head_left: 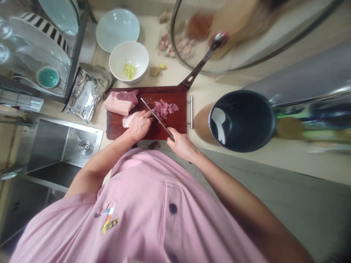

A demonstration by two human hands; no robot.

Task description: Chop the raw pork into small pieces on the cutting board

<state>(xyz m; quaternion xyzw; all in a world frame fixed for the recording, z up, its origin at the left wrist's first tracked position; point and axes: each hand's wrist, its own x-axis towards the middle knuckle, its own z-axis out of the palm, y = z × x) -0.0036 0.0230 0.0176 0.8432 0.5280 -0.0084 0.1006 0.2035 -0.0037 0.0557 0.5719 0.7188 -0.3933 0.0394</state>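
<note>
My right hand (pixel 181 144) is wrapped round the handle of a knife (pixel 157 117), whose blade slants up and left across the dark red cutting board (pixel 113 129). Just left of the blade, my left hand (pixel 140 125) presses down on a piece of pork (pixel 127 121), its fingers bent and partly covering the meat. Chopped meat (pixel 165 108) lies in a small heap to the right of the blade. A thick slab of pork (pixel 120 102) rests at the board's upper left, apart from both hands.
Behind the board stand a white bowl (pixel 113 65) holding chopped pale green bits and a light blue bowl (pixel 117 29). A dark-lined pot (pixel 246 120) is at right, near a ladle (pixel 201 62). The steel sink (pixel 49 142) and a dish rack (pixel 78 51) are left.
</note>
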